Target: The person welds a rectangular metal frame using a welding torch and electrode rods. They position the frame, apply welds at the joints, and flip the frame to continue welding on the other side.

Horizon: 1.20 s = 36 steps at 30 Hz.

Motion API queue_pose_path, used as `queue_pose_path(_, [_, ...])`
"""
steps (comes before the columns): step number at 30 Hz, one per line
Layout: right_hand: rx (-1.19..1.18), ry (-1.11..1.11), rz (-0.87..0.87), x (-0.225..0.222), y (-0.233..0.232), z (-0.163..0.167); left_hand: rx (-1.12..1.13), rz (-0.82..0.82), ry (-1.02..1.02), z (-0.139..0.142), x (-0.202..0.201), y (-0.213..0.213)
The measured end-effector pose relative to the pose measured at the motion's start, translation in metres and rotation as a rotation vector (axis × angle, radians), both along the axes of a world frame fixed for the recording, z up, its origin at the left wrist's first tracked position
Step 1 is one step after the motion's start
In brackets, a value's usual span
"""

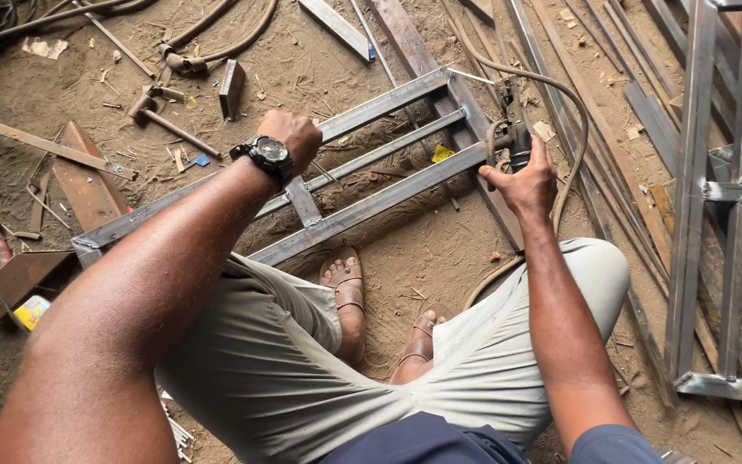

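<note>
A grey steel frame [371, 206] of long bars and short cross pieces lies on the dirt floor in front of my knees. My left hand [292, 137], with a black watch on the wrist, is closed in a fist and rests on the frame's far long bar. My right hand [526, 179] grips the black handle of a welding electrode holder [513, 120] at the frame's right end. The holder's tip points at the end cross bar. A thick cable [573, 129] loops from the holder around to the right.
A hammer [158, 114] lies on the dirt at upper left beside hoses [216, 34]. Scrap flat bars [88, 185] sit at left. Long steel strips [594, 103] run along the right. A second welded frame [732, 206] stands at far right. My sandalled feet [349, 296] are below the frame.
</note>
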State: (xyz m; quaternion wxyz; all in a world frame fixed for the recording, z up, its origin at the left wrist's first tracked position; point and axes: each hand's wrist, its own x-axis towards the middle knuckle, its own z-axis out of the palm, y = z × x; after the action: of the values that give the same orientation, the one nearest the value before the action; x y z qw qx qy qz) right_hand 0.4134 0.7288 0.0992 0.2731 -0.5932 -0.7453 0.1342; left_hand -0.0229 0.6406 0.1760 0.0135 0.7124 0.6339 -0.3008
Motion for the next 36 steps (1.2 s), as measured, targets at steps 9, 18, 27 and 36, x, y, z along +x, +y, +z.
queue_pose_path(9, [0.046, 0.009, -0.002, 0.003, 0.001, 0.002, -0.075, 0.27, -0.179, 0.048, 0.008, 0.003])
queue_pose_path(18, [-0.076, -0.008, -0.039, -0.007, 0.002, 0.006, -0.169, 0.215, -0.29, 0.044, 0.023, 0.0])
queue_pose_path(27, [-0.085, -0.054, -0.059, -0.009, 0.008, -0.007, -0.072, 0.106, -0.299, 0.001, 0.026, -0.007])
queue_pose_path(36, [-0.056, -0.052, -0.043, -0.006, 0.011, -0.012, 0.012, 0.122, -0.397, 0.016, 0.029, -0.01])
